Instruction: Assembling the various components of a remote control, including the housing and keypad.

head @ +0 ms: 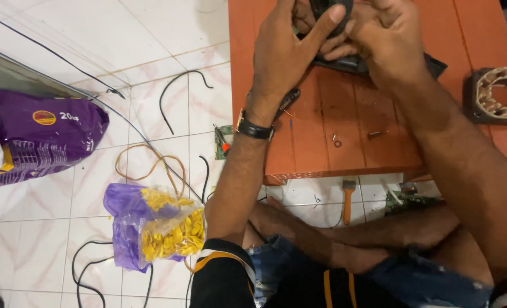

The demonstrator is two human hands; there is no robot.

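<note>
Over a low orange wooden table (344,114), a dark round plastic part (332,7) is gripped by left hand (290,51) and right hand (382,40); loose small metal screws (336,140) could be knocked off.

hands (336,43) gripping black part (333,8), orange table (344,120)

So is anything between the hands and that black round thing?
No. The left hand and right hand already grip the black round part directly, above the orange table. Nothing lies between.
</note>
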